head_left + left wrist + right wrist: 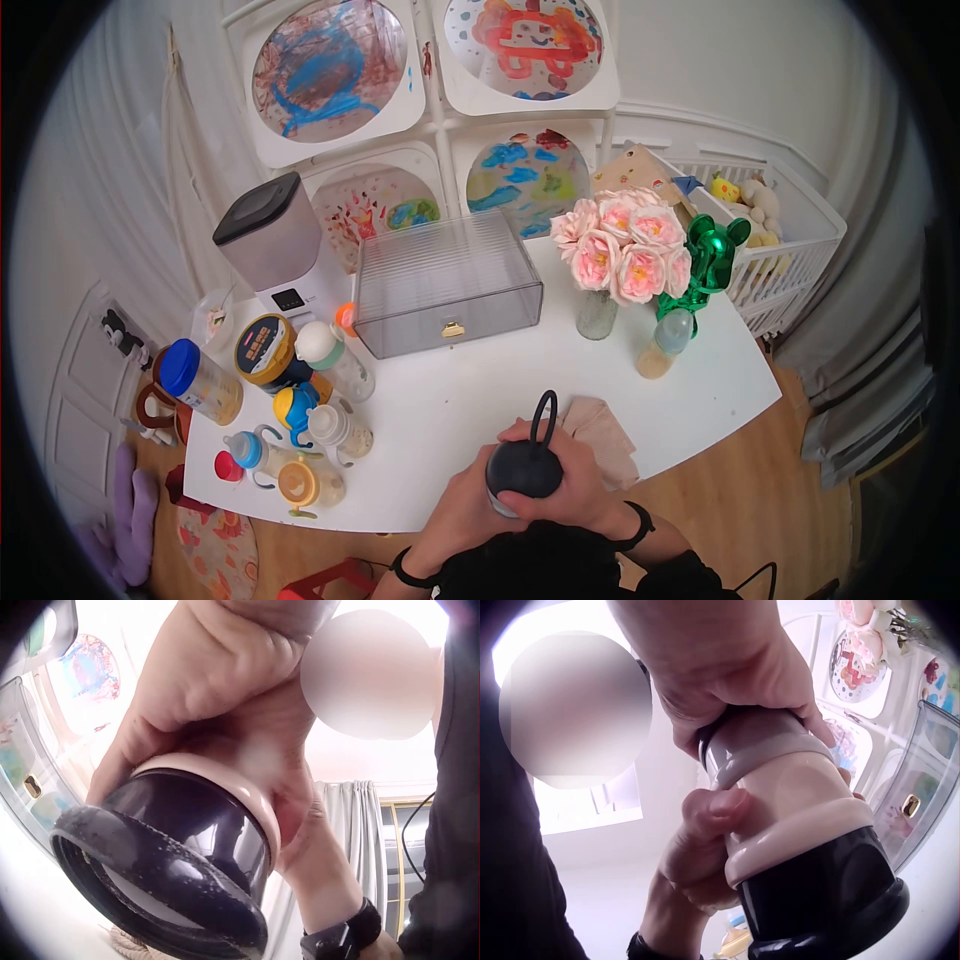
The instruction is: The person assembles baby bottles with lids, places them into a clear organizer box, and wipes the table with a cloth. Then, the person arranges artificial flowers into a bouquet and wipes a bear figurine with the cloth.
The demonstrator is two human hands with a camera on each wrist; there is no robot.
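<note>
— What finish has the container (795,780) in the right wrist view?
— Smooth, glossy, plastic-looking; its black end (817,892) shines too. Its lid (530,472), lower centre of the head view, looks matt.
— And the box (450,285), upper centre there?
— Clear, glossy plastic, ribbed on top, with a shiny, metal-looking gold clasp (453,330).
— The figure (712,255), upper right?
— Mirror-glossy green. The cloth (605,435), lower right of centre, looks matt; the floor (720,500) looks like wood.

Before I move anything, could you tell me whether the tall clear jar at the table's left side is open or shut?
It is shut: the blue lid sits over the top of the clear jar.
</note>
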